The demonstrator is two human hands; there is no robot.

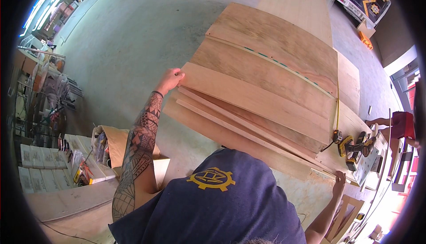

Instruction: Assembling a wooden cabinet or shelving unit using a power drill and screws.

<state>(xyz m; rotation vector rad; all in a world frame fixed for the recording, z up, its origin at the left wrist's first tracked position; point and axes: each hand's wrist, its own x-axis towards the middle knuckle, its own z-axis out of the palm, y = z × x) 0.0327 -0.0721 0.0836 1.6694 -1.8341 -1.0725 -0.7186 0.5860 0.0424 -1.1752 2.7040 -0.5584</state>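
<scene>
A wide concrete floor [128,35] takes up the upper left of the view, and a long tabletop [306,195] runs across the right side with a stack of plywood sheets [275,53] on it. The biggest sheets lie at the far end, overlapping one another, with a darker one in the middle of the pile. On top of them, nearer the person, lies a long pale board [257,102], slanting from upper left to lower right. Just below it sit thinner wood strips [230,122], running the same way and touching the sheet beneath.

The left hand [169,80] is stretched out to the far left end of the board; its grip is curled over that end, fingers on the top face and edge. The right hand [339,181] is at the opposite, lower right end of the stack, fingers hooked over the edge of a board there; which layer it has hold of cannot be told.

Close to the right hand, on the tabletop, lie two yellow and black cordless drills [355,147]. A yellow tape measure [337,135] sits beside them, its blade running up along the sheets. At the lower left, on the floor, are an open cardboard box [117,144] and flat white boxes [42,166].
</scene>
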